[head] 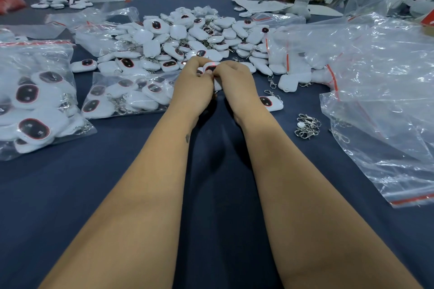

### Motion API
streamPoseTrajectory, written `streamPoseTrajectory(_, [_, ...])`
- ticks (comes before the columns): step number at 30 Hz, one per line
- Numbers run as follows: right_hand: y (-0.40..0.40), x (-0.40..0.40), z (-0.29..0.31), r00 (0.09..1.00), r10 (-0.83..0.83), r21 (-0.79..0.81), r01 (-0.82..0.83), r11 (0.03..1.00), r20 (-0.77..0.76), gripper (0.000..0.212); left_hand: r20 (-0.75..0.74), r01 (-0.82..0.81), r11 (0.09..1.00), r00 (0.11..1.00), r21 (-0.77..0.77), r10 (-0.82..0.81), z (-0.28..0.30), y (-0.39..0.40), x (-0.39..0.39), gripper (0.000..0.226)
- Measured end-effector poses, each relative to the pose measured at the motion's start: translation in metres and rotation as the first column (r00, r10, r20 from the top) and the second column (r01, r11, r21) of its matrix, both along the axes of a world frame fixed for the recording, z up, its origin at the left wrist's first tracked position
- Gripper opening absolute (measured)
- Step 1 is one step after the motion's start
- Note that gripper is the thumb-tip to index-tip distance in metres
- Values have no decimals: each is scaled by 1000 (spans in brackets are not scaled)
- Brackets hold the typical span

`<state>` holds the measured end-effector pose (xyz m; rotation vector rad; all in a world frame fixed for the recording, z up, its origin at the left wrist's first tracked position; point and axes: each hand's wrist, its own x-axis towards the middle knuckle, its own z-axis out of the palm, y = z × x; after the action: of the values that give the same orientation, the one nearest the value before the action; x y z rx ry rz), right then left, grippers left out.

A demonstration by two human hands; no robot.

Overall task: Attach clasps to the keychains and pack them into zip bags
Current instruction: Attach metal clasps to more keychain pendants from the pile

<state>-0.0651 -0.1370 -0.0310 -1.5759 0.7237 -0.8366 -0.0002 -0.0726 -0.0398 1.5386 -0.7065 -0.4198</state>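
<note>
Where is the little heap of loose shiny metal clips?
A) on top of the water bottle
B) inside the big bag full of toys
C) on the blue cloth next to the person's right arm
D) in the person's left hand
C: the loose metal clips lie in a small heap on the blue cloth, just to the outer side of the right forearm, while both hands are busy further up holding one white keychain.
</note>
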Motion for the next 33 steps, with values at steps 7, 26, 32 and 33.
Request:
streamPoseTrajectory(7, [2,-1,3,974,-139,128,117,985,177,18,-74,18,997,997,-75,-24,6,-1,-6,29])
streamPoseTrajectory(26, [3,6,4,959,-68,212,9,977,274,4,663,-502,733,742,458,94,20,34,19,22])
streamPoseTrajectory(32, [8,5,8,893,88,335,-255,907,442,11,378,-401,892,874,210,304,24,38,17,16])
streamPoseTrajectory(33, [9,6,8,902,93,333,-249,909,421,14,319,-380,912,893,155,318,24,38,16,16])
